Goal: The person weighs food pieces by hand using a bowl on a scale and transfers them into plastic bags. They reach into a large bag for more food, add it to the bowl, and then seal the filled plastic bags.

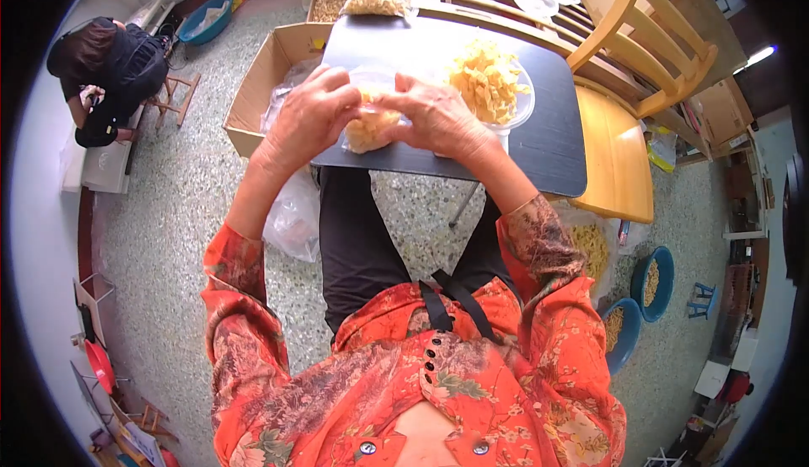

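Both hands are over the near side of a dark table (pixel 556 130). Between them is a small clear plastic bag (pixel 366 130) with pale yellow pieces in its lower part. My left hand (pixel 310 115) pinches the bag's upper left, fingers closed. On the other side, my right hand (pixel 440 118) grips the upper right with thumb and fingers bent inward. The bag's top edge is partly hidden by the fingers. Just right of my right hand, a clear plastic bowl (pixel 524 106) holds a heap of curly yellow dried pieces (pixel 487 80).
An open cardboard box (pixel 246 101) with plastic bags stands left of the table. A filled bag (pixel 377 4) lies at the table's far edge. To the right is a wooden chair (pixel 611 151); blue tubs (pixel 625 345) stand on the floor. Another person (pixel 118 67) sits at the far left.
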{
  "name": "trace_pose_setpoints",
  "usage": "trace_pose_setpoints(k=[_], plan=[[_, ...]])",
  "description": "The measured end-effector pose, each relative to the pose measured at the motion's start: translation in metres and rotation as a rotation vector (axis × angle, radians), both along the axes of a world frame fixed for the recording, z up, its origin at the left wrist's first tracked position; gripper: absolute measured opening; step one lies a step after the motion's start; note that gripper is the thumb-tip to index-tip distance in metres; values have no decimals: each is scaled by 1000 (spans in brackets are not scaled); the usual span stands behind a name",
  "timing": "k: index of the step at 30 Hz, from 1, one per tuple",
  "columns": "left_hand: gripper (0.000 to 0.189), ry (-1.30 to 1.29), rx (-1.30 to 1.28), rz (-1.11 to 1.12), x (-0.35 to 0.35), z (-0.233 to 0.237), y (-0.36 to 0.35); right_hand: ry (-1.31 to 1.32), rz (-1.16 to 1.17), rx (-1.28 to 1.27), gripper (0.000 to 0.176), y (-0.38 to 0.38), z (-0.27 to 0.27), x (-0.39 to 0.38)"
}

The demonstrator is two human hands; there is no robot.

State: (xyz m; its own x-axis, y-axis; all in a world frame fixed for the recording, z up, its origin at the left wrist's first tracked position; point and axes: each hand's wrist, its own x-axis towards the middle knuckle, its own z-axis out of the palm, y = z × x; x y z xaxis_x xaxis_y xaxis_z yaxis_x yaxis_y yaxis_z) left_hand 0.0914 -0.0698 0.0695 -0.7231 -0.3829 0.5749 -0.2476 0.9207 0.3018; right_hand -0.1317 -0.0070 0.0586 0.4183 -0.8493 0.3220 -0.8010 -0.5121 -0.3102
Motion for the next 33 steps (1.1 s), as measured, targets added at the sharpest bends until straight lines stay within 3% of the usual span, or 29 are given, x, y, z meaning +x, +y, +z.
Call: trace_pose_setpoints(k=[4, 13, 15, 17, 18, 20, 21, 22, 24, 25, 26, 28, 33], plan=[[14, -50, -30, 78, 1, -4, 4, 66, -52, -9, 32, 0, 4, 6], [23, -86, -44, 101, 6, 4, 13, 125, -63, -79, 33, 1, 18, 13], [22, -90, 124, 58, 10, 8, 14, 100, -33, -98, 35, 6, 18, 13], [23, -50, 126, 52, 13, 16, 16, -364, 39, -146, 49, 12, 19, 13], [24, -7, 127, 48, 15, 21, 16, -365, 39, -145, 49, 15, 20, 14], [23, 26, 106, 47, 20, 38, 16, -609, -184, -182, 66, 22, 29, 17], [24, 19, 80, 44, 22, 45, 18, -645, -209, -29, 90, 19, 19, 12], [25, 10, 53, 41, 25, 50, 21, -654, -205, -14, 90, 16, 3, 11], [24, 46, 61, 38, 23, 59, 28, -702, -40, 99, 107, 10, -16, 9], [23, 89, 86, 28, 22, 61, 30, -898, -30, 297, 114, 14, -15, 13], [21, 133, 109, 18, 21, 62, 31, -899, -26, 297, 114, 17, -13, 16], [19, 145, 140, 15, 23, 62, 29, -1216, 197, 605, 109, 19, -5, 25], [30, 181, 104, 16, 22, 63, 34, -1255, 191, 631, 81, 31, -3, 37]])
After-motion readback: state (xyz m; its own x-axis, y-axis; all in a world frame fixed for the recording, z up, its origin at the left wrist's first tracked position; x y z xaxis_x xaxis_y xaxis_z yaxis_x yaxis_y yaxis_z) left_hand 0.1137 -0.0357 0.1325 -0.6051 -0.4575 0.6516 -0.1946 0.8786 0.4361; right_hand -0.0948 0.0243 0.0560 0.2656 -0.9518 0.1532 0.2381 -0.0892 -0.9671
